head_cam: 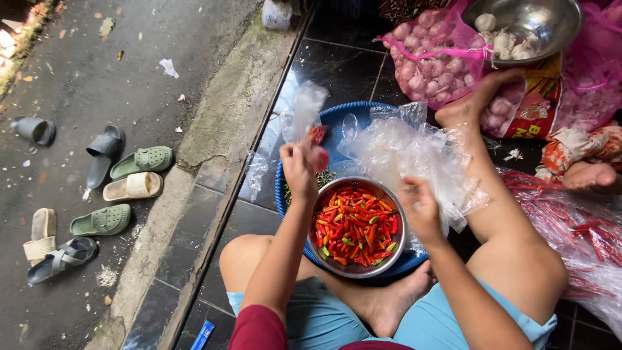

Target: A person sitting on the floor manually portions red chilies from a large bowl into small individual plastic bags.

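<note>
Here the person sits cross-legged on the dark tiled floor [350, 65], a steel bowl [358, 227] heaped with small red, orange and green chillies [355, 223] resting in a blue basket [337, 116] just in front of the folded legs. The left hand [299, 167] is raised above the bowl's left rim, its fingers pinched on a small clear plastic bag [306, 113] that stands up limp from the grip, with a bit of red showing at the fingertips, probably a chilli or two. The right hand [420, 207] sits at the bowl's right edge with its fingers curled against a larger crumpled sheet of clear plastic [405, 152]; whether it truly grips the sheet or only rests on it I cannot tell. The bag looks feather-light, soft and slippery, likely to fold on itself, so it is best taken by its mouth edge and held open with both hands; the chillies are small, light and smooth-skinned, easiest pinched by the stem or scooped several at once. To the far right lie a pink mesh sack of shallots [431, 68] and a second steel bowl of peeled garlic [525, 29]; a bag of long red chillies [573, 233] lies at the near right. Sandals [133, 172] are scattered on the concrete at left.
</note>
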